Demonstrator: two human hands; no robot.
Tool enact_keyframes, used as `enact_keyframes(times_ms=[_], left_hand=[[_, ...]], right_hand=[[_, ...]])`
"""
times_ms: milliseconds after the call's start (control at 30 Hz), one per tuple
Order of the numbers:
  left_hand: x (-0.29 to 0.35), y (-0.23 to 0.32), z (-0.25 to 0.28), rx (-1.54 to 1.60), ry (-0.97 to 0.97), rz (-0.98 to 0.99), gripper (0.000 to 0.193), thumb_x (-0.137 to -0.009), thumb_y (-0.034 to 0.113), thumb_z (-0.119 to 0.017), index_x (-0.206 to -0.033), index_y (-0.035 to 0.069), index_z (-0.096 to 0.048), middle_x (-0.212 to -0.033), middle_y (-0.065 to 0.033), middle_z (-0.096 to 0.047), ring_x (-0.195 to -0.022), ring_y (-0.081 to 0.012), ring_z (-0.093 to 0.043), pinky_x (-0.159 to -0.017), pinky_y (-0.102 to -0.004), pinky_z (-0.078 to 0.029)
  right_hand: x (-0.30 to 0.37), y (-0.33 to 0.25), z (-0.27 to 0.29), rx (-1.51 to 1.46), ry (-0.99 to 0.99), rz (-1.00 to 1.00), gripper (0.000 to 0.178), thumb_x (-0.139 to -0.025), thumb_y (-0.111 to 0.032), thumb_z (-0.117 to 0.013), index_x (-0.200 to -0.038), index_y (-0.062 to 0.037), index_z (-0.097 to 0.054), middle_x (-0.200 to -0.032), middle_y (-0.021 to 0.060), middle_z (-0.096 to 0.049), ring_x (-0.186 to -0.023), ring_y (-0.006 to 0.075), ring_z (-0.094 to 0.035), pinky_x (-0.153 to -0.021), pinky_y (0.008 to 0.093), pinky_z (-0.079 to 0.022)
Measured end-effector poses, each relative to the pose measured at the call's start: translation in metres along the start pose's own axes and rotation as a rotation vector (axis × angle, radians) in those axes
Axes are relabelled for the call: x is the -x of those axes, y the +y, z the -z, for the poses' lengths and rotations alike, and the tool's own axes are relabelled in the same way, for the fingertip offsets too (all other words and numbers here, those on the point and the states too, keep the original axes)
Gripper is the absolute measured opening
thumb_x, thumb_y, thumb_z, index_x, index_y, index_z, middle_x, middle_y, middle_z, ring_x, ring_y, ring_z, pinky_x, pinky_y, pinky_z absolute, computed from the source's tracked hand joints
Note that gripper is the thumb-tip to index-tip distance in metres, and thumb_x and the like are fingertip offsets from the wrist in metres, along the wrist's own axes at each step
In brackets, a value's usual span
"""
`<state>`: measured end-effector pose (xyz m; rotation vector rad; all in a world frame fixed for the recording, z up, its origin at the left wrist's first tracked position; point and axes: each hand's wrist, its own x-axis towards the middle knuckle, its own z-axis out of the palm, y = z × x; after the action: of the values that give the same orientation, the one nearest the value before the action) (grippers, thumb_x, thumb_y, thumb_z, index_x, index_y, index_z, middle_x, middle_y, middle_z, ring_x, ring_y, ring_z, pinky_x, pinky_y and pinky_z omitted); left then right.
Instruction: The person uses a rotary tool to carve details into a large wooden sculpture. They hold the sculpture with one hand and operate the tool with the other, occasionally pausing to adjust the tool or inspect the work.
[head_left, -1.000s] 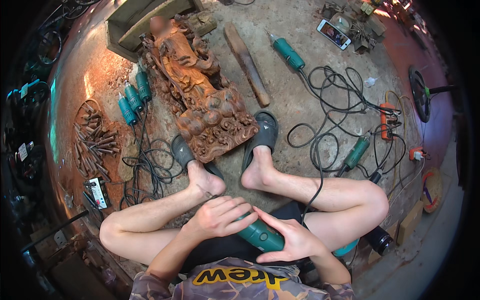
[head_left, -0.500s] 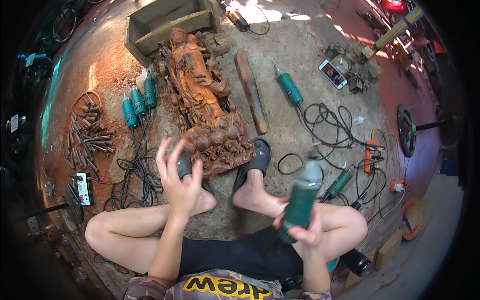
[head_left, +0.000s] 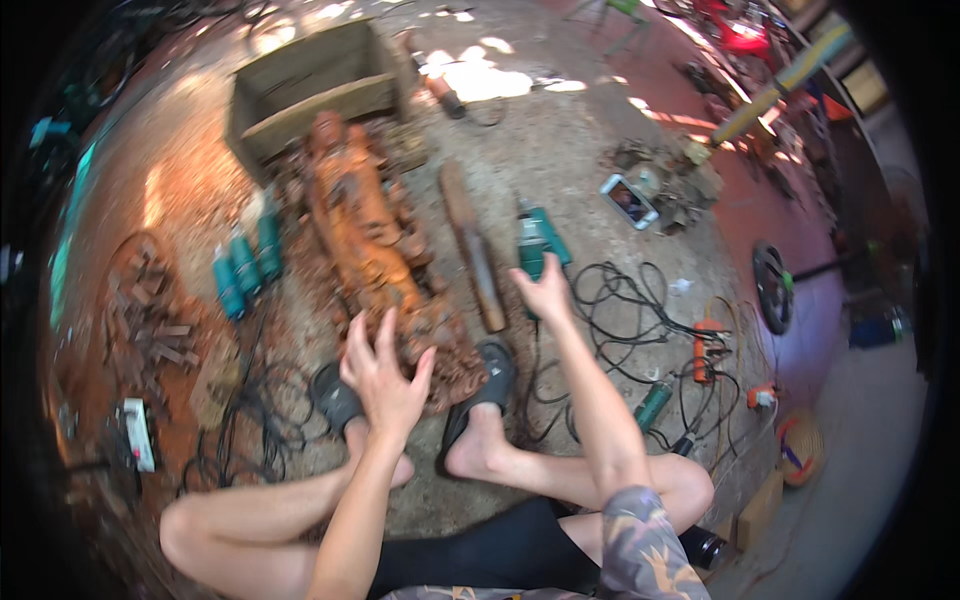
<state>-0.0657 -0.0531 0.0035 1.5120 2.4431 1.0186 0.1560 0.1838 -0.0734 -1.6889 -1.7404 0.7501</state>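
Note:
A carved wooden statue, a robed figure on an ornate base, lies on the ground before me, its base between my feet. Over that base my left hand is open, fingers spread and holding nothing; whether it touches the wood I cannot tell. With my arm stretched out, my right hand grips the lower end of a green die grinder, thumb and fingers on either side. Close beside it lies a second green die grinder. The picture is somewhat blurred.
Several green die grinders lie left of the statue, near a pile of carving bits. A wooden stick, a phone, tangled black cables and an orange power strip are on the right. A wooden box stands behind.
My right hand has carried the die grinder from above my lap forward to the one on the ground. My left hand stays spread near the statue's base. The whole view has shifted.

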Motion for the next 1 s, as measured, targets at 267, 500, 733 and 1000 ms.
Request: enact_keyframes(times_ms=[267, 500, 733, 1000], left_hand=[[-0.003, 0.009, 0.005, -0.042, -0.075, -0.001, 0.084, -0.089, 0.042, -0.083, -0.163, 0.022, -0.048, -0.163, -0.0257, -0.039, -0.155, -0.0438, -0.033, -0.122, -0.064, -0.023], [-0.002, 0.009, 0.003, -0.058, -0.057, -0.01, 0.084, -0.089, 0.038, -0.083, -0.163, 0.022, -0.048, -0.165, -0.0224, -0.04, -0.156, -0.0413, -0.033, -0.122, -0.0623, -0.022], [-0.001, 0.005, -0.002, -0.086, 0.018, -0.064, 0.083, -0.09, 0.047, -0.08, -0.163, 0.024, -0.048, -0.161, -0.0242, -0.043, -0.153, -0.0419, -0.038, -0.119, -0.063, -0.028], [0.006, -0.005, -0.002, -0.062, 0.046, -0.027, 0.087, -0.089, 0.056, -0.078, -0.163, 0.025, -0.044, -0.157, -0.0209, -0.046, -0.153, -0.0388, -0.036, -0.122, -0.0628, -0.025]], right_hand=[[-0.059, 0.01, -0.08, 0.324, -0.104, -0.19, 0.079, -0.085, -0.045, -0.087, -0.146, -0.0063, -0.056, -0.143, 0.0183, -0.054, -0.136, 0.0413, -0.052, -0.114, 0.0564, -0.044], [-0.042, -0.007, -0.055, 0.327, -0.026, -0.018, 0.067, -0.091, -0.031, -0.08, -0.149, -0.0049, -0.059, -0.152, 0.0244, -0.059, -0.143, 0.0438, -0.05, -0.121, 0.0533, -0.041], [0.134, -0.061, -0.035, -0.531, -0.214, -0.141, 0.055, -0.105, -0.039, -0.072, -0.148, -0.007, -0.064, -0.145, 0.0155, -0.069, -0.136, 0.0234, -0.064, -0.114, 0.0365, -0.049], [0.158, -0.061, -0.052, -0.451, -0.279, -0.003, 0.058, -0.111, -0.037, -0.058, -0.155, 0.0012, -0.053, -0.151, 0.0256, -0.062, -0.141, 0.0346, -0.059, -0.117, 0.0432, -0.045]])
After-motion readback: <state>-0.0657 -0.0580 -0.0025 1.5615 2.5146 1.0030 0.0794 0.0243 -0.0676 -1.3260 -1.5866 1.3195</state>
